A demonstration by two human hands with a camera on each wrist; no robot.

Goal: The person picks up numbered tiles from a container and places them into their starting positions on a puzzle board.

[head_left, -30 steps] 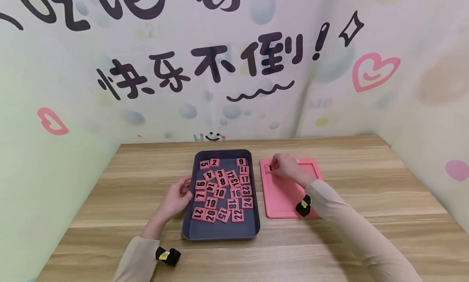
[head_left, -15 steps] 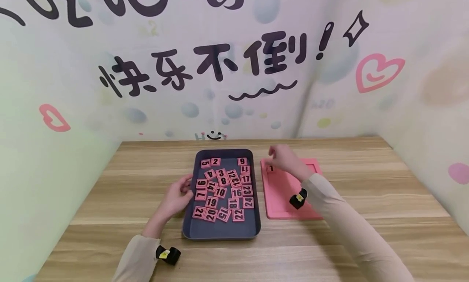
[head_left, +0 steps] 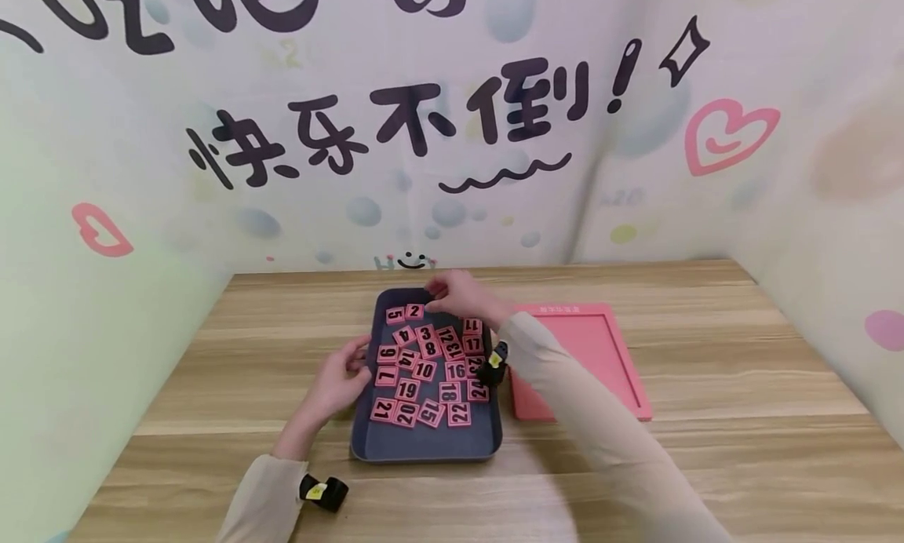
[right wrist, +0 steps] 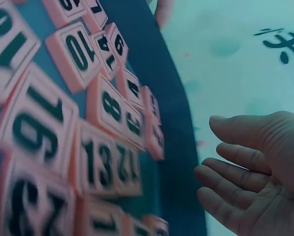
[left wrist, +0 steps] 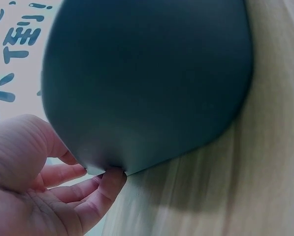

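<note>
On a wooden desk [head_left: 205,394], the left hand [head_left: 340,380] rests relaxed fingers against a dark tray [head_left: 424,447]; the right hand [head_left: 462,293], thumb and fingers apart, hovers beside tile 2 [head_left: 414,311] at its far end. Pinching opposite edges should spare adjacent tile 5 [head_left: 395,315].

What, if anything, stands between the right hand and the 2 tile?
Nothing visible: in the head view, the right hand hangs close by the 2 tile; the 5 tile lies on its other side.
</note>
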